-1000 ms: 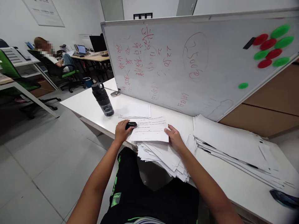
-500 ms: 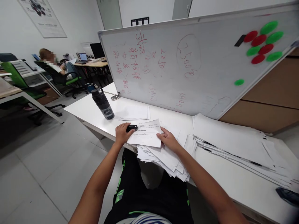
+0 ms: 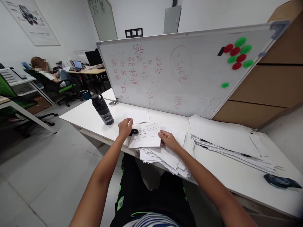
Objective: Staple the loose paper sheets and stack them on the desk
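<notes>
A small black stapler (image 3: 134,131) sits at the left edge of a printed sheet of paper (image 3: 148,135), its front end over the paper. My left hand (image 3: 125,127) is closed over the stapler's rear part, fingers bent, hiding that end. At the sheet's right edge, my right hand (image 3: 167,139) pinches the paper between thumb and fingers. Beneath the sheet and my right forearm lies an untidy stack of papers (image 3: 163,159), overhanging the table's front edge. Behind my left hand is a thinner pile of white sheets (image 3: 140,116).
A dark water bottle (image 3: 103,110) stands left on the white table (image 3: 78,115). A whiteboard (image 3: 163,75) with magnets leans behind, before cardboard boxes (image 3: 262,83). Large paper stacks (image 3: 222,135) and a dark object (image 3: 281,182) lie right. A seated person (image 3: 50,74) is at far left.
My left hand has risen and rotated over the stapler, its fingers now higher above the paper. My right hand still holds the sheet's right edge. The camera view has shifted slightly.
</notes>
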`<state>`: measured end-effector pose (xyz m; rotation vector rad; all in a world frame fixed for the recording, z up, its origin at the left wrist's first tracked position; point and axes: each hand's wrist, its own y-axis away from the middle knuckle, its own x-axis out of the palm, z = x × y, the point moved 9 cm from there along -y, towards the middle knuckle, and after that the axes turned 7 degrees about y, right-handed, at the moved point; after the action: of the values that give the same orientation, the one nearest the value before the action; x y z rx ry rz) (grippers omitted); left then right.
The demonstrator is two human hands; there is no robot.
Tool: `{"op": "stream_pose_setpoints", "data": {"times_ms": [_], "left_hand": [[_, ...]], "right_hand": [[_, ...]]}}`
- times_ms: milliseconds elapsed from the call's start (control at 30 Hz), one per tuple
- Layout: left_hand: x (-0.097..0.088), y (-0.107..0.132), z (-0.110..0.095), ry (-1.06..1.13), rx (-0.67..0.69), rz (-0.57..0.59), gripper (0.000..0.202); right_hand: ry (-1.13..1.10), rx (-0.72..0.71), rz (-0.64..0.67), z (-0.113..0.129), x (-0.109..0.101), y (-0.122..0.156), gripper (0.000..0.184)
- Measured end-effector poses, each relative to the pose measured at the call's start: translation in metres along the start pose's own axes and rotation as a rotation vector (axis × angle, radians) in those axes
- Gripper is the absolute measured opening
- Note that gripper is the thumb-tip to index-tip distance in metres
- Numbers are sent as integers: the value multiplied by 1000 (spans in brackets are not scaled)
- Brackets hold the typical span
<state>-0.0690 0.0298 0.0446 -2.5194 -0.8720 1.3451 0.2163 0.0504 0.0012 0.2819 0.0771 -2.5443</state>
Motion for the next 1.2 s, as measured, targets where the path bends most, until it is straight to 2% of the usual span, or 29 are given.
{"op": "stream_pose_setpoints", "data": {"times_ms": [67, 167, 233, 300, 400, 567, 767, 1100, 1200], "left_hand": [[18, -16, -4, -84, -32, 146, 43], [53, -20, 7, -218, -153, 385, 50], [70, -16, 12, -282, -164, 460, 55], [78, -12, 12, -330, -123, 467, 56], [82, -6, 10, -384, -100, 483, 58], [79, -4, -1, -448, -58, 484, 63], [82, -1, 2, -467, -101, 553, 70], [80, -1, -3, -498, -81, 530, 70], [77, -1, -7, -523, -48, 488, 68]], "right_hand": [[4, 7, -13, 0, 0, 1, 60], [18, 6, -12, 1, 0, 1, 57], [30, 13, -23, -1, -1, 2, 56], [44, 21, -40, -2, -3, 2, 55], [58, 0, -28, 0, -3, 2, 51], [71, 6, -6, 3, -1, 5, 46], [72, -31, 9, 8, 0, 7, 47], [91, -40, 21, 12, 1, 10, 47], [110, -51, 29, 14, 2, 9, 45]]}}
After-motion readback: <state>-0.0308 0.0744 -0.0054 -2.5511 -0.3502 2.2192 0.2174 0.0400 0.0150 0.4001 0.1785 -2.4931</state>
